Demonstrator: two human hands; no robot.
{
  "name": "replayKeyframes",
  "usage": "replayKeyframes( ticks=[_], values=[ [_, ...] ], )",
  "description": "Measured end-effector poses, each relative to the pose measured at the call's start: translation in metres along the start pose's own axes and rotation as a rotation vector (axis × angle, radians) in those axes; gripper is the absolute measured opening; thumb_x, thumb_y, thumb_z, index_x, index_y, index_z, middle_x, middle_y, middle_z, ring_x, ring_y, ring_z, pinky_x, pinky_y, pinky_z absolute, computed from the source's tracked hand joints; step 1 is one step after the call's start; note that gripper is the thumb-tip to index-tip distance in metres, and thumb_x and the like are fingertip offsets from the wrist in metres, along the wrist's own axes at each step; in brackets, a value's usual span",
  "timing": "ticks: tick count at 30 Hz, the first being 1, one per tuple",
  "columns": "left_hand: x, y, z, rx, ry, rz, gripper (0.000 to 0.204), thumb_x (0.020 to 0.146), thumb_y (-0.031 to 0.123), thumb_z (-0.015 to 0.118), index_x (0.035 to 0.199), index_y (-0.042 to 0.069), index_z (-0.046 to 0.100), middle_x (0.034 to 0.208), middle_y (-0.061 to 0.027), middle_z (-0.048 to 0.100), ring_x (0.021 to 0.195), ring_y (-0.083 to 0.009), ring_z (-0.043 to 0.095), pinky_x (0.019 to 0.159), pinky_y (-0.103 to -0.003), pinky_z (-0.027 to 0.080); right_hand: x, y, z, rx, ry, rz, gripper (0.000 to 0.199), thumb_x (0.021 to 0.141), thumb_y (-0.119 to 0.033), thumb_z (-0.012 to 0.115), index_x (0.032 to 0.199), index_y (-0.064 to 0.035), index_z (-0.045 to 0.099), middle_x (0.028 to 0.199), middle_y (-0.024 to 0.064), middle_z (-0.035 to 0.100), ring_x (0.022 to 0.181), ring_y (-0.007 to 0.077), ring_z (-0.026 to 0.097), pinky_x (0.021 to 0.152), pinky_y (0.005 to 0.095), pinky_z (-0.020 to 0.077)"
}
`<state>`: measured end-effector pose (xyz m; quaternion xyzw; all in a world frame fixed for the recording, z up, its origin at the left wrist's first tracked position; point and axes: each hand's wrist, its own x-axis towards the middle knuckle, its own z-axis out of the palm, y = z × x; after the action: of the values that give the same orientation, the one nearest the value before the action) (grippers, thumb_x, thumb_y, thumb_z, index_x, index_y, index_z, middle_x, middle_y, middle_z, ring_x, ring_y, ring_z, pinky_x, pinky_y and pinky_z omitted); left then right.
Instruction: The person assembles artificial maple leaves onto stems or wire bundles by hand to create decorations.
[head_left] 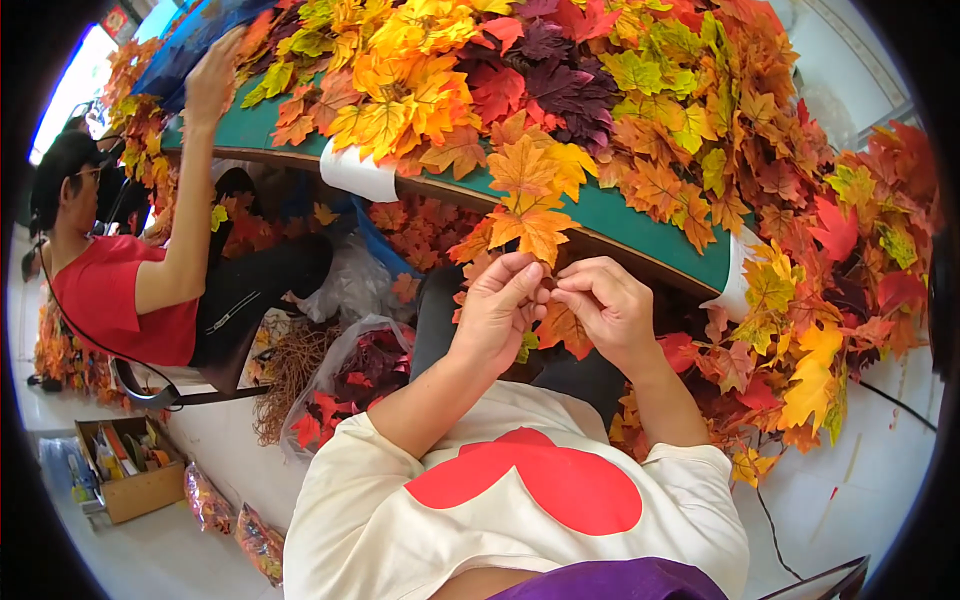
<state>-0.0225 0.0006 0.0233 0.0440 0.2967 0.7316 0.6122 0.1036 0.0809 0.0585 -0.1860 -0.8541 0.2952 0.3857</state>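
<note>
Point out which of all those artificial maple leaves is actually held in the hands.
The orange leaf standing upright just above the fingertips: left hand and right hand pinch its stem, while the others lie loose.

Below the bare left hand (497,305) and right hand (607,307), the forearms run uncovered to short white sleeves of a T-shirt (520,500) with a large red heart shape on its chest, purple cloth beneath.

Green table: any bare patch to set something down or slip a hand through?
Only a bare strip of the green table along its near edge, between the leaf pile and both hands. Elsewhere leaves crowd it. White floor at right is freer, with loose cables.
</note>
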Motion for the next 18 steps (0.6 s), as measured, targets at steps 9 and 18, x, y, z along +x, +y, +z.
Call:
replayKeyframes(
  ticks=[9,18],
  values=[
    [0.003,-0.005,-0.005,0.081,0.024,0.062,0.008,0.084,0.007,0.058,0.091,0.009,0.056,0.082,-0.0032,0.060,0.069,-0.0107,0.059,0.054,-0.021,0.049,-0.004,0.008,0.004,0.027,0.010,0.034,0.012,0.069,-0.003,0.066,0.076,-0.0030,0.057,0.076,0.0091,0.058,0.068,0.0249,0.059,0.059,0.0308,0.0469],
    [0.000,-0.016,-0.013,0.055,0.054,0.036,0.003,0.086,0.007,0.056,0.089,0.009,0.055,0.079,-0.0018,0.059,0.068,-0.0109,0.058,0.057,-0.022,0.048,-0.015,0.014,0.013,0.132,0.015,0.233,0.016,0.071,-0.002,0.065,0.083,-0.0025,0.054,0.075,0.0098,0.059,0.067,0.0240,0.061,0.057,0.0305,0.0478]
  ],
)
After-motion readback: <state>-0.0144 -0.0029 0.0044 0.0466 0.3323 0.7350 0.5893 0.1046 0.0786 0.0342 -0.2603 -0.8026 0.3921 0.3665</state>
